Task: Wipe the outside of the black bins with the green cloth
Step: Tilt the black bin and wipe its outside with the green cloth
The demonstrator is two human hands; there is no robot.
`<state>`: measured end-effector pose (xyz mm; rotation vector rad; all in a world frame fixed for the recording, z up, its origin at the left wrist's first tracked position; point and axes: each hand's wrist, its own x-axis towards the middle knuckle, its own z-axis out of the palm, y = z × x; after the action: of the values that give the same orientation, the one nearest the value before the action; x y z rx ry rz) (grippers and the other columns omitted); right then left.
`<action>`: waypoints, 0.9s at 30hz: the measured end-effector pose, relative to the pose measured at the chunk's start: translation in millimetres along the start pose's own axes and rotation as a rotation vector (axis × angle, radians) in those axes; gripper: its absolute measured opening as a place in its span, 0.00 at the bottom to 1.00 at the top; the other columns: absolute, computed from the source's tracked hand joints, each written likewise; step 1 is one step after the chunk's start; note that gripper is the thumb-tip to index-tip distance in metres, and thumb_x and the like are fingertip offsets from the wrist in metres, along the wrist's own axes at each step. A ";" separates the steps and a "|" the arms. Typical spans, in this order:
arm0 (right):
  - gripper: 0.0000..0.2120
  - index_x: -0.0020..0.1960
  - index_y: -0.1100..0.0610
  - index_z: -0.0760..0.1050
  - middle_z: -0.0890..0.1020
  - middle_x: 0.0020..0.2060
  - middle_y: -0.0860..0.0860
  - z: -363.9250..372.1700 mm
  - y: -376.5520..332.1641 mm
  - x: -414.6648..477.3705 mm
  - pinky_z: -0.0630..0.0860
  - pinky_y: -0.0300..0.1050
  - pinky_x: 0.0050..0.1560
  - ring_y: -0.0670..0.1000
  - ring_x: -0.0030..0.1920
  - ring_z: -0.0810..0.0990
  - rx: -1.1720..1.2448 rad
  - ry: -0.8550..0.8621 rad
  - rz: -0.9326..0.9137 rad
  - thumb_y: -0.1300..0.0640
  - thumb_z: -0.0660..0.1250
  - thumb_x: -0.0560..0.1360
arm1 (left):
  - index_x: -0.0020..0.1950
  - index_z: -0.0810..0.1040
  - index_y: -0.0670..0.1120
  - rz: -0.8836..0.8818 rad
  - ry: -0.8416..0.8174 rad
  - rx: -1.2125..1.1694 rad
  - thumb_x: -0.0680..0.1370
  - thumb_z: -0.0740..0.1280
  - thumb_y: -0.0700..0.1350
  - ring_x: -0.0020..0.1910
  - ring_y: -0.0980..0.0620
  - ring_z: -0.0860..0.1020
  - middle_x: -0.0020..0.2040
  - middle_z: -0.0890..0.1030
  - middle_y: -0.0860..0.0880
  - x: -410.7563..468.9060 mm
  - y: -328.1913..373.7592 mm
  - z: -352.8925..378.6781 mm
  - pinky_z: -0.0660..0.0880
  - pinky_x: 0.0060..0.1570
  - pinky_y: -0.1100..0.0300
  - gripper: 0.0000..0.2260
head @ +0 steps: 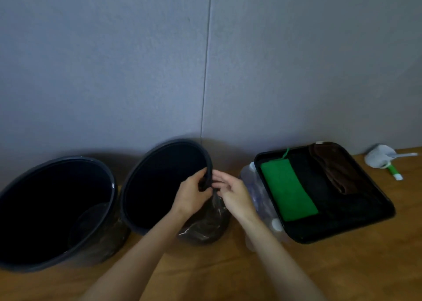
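Two black bins stand on the wooden floor against the grey wall: a large bin (29, 211) at the left and a second bin (146, 163) in the middle, tilted toward me. My left hand (194, 192) grips the right side of the middle bin's rim. My right hand (233, 192) is just right of it, fingers relaxed and touching the rim and the clear plastic wrap (205, 223) on the bin's outside. The green cloth (287, 191) lies folded in a black tray (376, 191) at the right.
A brown cloth (335, 166) lies in the tray's far corner. Clear plastic bottles (255, 186) sit between the middle bin and the tray. A white and green brush and pan (383, 159) rest on the floor at the far right.
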<state>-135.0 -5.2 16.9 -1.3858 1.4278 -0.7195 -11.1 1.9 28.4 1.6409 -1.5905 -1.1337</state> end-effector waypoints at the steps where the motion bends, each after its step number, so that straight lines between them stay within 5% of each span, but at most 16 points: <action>1: 0.23 0.68 0.53 0.70 0.76 0.58 0.44 -4.2 0.4 -0.5 0.68 0.40 0.64 0.43 0.60 0.74 -0.047 -0.025 -0.027 0.70 0.56 0.76 | 0.70 0.67 0.46 0.017 0.027 -0.002 0.76 0.65 0.36 0.63 0.54 0.72 0.64 0.76 0.46 -3.8 2.1 -4.4 0.67 0.57 0.65 0.23; 4: 0.22 0.63 0.55 0.74 0.76 0.60 0.47 -36.0 14.2 1.4 0.65 0.35 0.62 0.46 0.63 0.73 -0.187 0.155 -0.082 0.71 0.60 0.73 | 0.72 0.65 0.46 -0.005 0.074 -0.042 0.77 0.63 0.35 0.64 0.50 0.73 0.64 0.76 0.46 -12.9 3.3 -16.0 0.70 0.61 0.60 0.23; 8: 0.19 0.62 0.55 0.75 0.73 0.66 0.55 -100.0 60.1 0.4 0.65 0.49 0.67 0.57 0.67 0.68 -0.576 0.435 0.019 0.68 0.63 0.73 | 0.72 0.64 0.48 -0.051 0.090 -0.056 0.78 0.62 0.36 0.62 0.47 0.75 0.62 0.77 0.45 -18.9 0.9 -27.2 0.75 0.59 0.51 0.23; 12: 0.23 0.73 0.45 0.59 0.56 0.75 0.52 -124.9 91.8 -0.8 0.52 0.63 0.71 0.58 0.75 0.50 -0.825 0.227 0.257 0.52 0.59 0.79 | 0.73 0.63 0.48 -0.083 0.070 -0.039 0.78 0.61 0.37 0.60 0.45 0.76 0.61 0.77 0.44 -19.7 0.5 -30.6 0.76 0.59 0.49 0.24; 17: 0.29 0.75 0.44 0.48 0.50 0.76 0.51 -123.0 101.2 5.1 0.56 0.65 0.69 0.60 0.74 0.49 -0.916 0.188 0.293 0.46 0.57 0.78 | 0.73 0.63 0.49 -0.114 0.063 -0.037 0.79 0.61 0.37 0.60 0.44 0.76 0.61 0.77 0.43 -19.6 1.1 -30.1 0.75 0.60 0.47 0.23; 27: 0.29 0.72 0.51 0.58 0.59 0.69 0.56 -124.1 102.3 17.0 0.73 0.59 0.56 0.62 0.63 0.60 -0.906 0.296 0.264 0.54 0.65 0.74 | 0.75 0.58 0.49 -0.169 0.038 -0.062 0.79 0.60 0.40 0.63 0.44 0.74 0.67 0.72 0.43 -1.8 -1.8 -32.6 0.74 0.60 0.50 0.25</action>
<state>-285.2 -30.1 -37.6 -1.7326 2.2800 -0.0697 18.3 -1.0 42.5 1.7719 -1.3993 -1.2166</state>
